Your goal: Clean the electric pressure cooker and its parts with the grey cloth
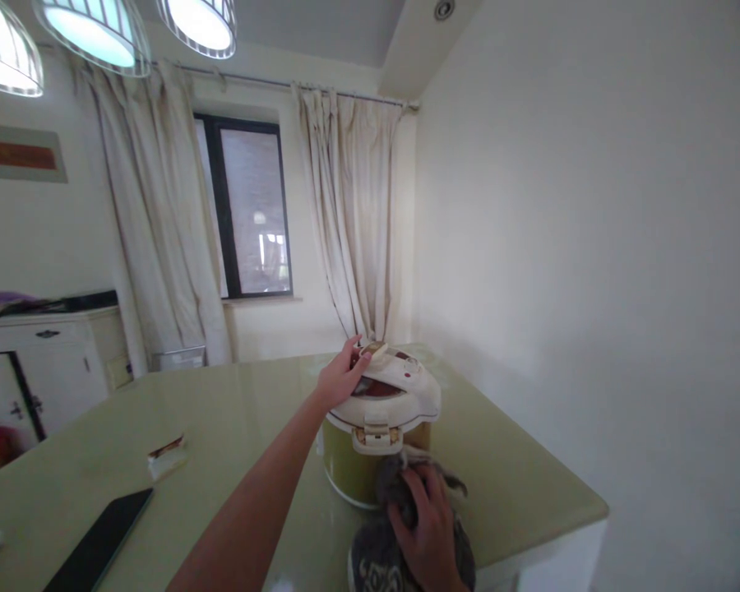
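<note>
A green rice cooker (351, 460) with a cream lid (400, 393) stands on the pale green table (234, 411), near its right end. My left hand (340, 378) reaches across and rests on the lid's far left side, fingers curled round the lid's handle. My right hand (428, 526) presses a grey patterned cloth (379, 551) against the cooker's near side, fingers closed on the fabric. The lid looks shut down on the pot.
A black flat slab (102, 538) and a small wrapped packet (168, 455) lie on the table's left part. A white cabinet (43, 370) stands at the left wall. Curtains (351, 222) frame a dark window (250, 210). A white wall (592, 247) runs close along the right.
</note>
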A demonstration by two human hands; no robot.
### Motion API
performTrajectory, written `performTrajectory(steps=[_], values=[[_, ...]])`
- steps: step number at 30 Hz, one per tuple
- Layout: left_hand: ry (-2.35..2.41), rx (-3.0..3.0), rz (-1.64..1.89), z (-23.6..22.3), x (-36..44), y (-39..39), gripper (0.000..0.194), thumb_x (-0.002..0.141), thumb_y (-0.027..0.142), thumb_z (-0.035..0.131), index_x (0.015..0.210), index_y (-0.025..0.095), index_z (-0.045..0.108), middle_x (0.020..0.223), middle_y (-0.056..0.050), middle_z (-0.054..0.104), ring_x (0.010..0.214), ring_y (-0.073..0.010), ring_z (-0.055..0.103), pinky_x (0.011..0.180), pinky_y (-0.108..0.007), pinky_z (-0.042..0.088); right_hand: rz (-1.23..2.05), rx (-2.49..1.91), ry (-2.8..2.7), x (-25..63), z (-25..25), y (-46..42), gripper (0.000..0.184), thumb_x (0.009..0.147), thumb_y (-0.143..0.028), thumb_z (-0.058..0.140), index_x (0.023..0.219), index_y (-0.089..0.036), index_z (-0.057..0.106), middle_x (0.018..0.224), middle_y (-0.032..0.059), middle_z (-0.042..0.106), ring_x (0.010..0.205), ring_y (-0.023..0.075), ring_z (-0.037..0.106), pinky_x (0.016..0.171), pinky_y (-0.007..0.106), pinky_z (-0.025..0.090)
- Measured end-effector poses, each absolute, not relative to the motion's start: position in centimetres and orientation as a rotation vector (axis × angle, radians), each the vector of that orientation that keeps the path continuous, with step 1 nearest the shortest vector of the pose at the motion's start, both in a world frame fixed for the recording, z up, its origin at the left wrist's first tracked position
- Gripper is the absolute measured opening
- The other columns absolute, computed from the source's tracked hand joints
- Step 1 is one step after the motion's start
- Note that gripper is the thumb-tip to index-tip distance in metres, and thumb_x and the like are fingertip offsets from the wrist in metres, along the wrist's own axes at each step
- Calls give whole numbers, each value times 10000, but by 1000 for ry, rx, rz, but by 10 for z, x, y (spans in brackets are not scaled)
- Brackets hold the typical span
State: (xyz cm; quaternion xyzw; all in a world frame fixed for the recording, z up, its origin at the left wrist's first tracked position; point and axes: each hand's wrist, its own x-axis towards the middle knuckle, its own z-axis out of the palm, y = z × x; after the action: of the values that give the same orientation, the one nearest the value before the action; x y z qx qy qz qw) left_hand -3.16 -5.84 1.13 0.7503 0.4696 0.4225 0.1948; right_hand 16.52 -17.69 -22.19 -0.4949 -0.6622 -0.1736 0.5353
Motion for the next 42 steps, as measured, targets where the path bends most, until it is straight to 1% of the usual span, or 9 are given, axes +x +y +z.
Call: performTrajectory(steps=[3,7,11,15,18,25,30,37,42], values=[[1325,2103,1179,11,-32,-58,728,992,663,441,1592,254,398,1204,-61,718,1081,-265,668,1016,-404,471,-297,-1290,-1291,185,-214,-153,390,991,-417,526,1298,-195,619,1214,159,692,1125,344,671,936,511,565],[1299,2125,1189,9,-32,-55,715,998,663,425,1581,249,411,1226,-63,722,1084,-268,668,1003,-404,480,-323,-1302,-1166,183,-206,-138,375,1018,-440,474,1270,-192,597,1145,161,695,1062,343,668,898,499,552],[1331,2125,1178,8,-33,-54,730,996,683,416,1584,251,403,1213,-61,731,1072,-268,671,1006,-414,487,-485,-1221,-1325,145,-212,-162,317,979,-379,546,1243,-214,608,1164,171,654,1084,366,629,884,506,534],[1338,2107,1177,10,-32,-56,710,997,664,430,1580,259,406,1226,-58,733,1063,-263,676,1037,-420,475,-553,-1130,-1597,96,-203,-181,286,893,-357,668,1176,-317,684,1082,102,677,971,343,615,862,493,498],[1322,2098,1178,11,-31,-58,697,998,650,439,1571,253,415,1275,-67,724,1127,-276,669,1052,-423,466,-535,-1116,-1671,70,-189,-178,294,874,-336,707,1168,-334,694,1045,74,697,913,309,607,815,450,477],[1278,2096,1208,10,-32,-57,657,1014,609,442,1564,252,415,1277,-61,732,1139,-258,675,1061,-407,467,-629,-1010,-1821,86,-194,-174,322,885,-341,726,1205,-330,697,1053,54,719,915,273,630,841,408,479],[1295,2111,1200,10,-31,-58,661,1018,609,424,1559,230,421,1285,-64,734,1157,-263,672,1036,-407,484,-592,-1025,-1635,143,-216,-174,318,943,-329,646,1253,-270,688,1110,99,695,1002,287,668,868,405,532],[1325,2107,1199,10,-30,-58,677,1013,619,423,1568,232,420,1293,-63,734,1147,-264,677,1044,-415,482,-213,-1251,-1109,170,-194,-148,424,1041,-505,498,1298,-188,615,1158,149,678,1088,324,643,938,478,518],[1315,2129,1205,9,-31,-57,664,1015,620,422,1563,246,429,1225,-49,746,1066,-250,693,1016,-411,491,-403,-1183,-1166,137,-194,-165,303,1046,-358,503,1266,-196,633,1214,177,630,1132,340,604,952,495,485]])
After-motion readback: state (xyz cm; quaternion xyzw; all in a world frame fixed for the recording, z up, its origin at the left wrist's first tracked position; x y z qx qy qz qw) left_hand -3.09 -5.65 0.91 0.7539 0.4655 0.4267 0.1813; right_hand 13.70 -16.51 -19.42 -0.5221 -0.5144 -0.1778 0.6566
